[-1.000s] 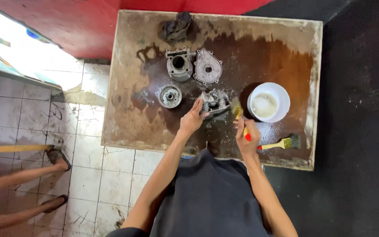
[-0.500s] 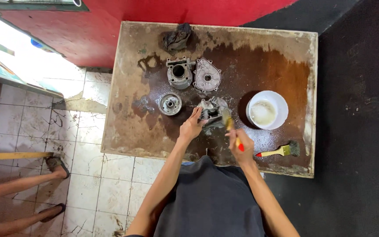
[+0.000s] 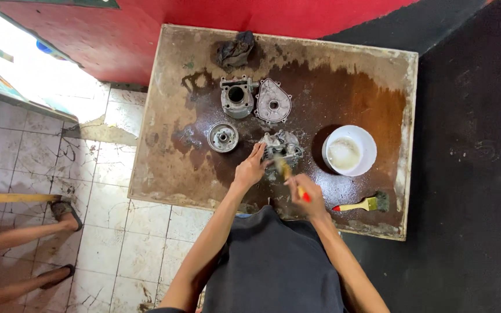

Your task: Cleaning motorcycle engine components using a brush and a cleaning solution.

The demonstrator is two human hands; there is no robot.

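Left hand (image 3: 249, 170) steadied the grimy engine casing (image 3: 282, 150) mid-bench (image 3: 172, 174), fingers spread on it. Right hand (image 3: 305, 194) gripped a brush (image 3: 288, 174), scrubbing. Looked like mid-cleaning; probably needed turning the casing to hit fresh spots.

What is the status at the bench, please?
Left hand steadies engine part. Right hand grips brush on it. Bowl beside; nothing blocking.

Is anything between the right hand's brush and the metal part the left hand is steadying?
Nothing visible. The left hand rests on the part's left side, and the brush in the right hand reaches it from the near side, unobstructed.
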